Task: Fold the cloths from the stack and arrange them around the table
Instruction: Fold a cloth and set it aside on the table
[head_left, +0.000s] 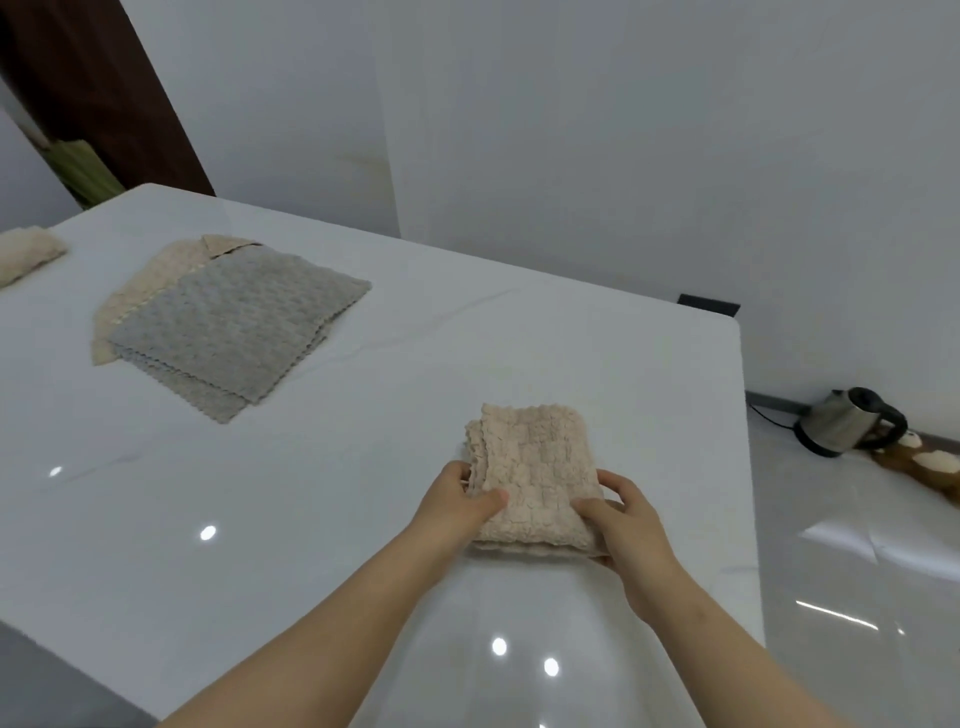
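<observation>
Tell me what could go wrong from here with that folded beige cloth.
1. The left hand and right hand hold only the near end of the folded beige cloth. Its layers already splay along the left side, so the fold may slip open on release.
2. It lies towards the right edge of the table. A careless push could leave it hanging over the floor.

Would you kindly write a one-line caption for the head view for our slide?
The left hand and right hand hold a folded beige cloth on the white table; the stack lies apart.
</observation>
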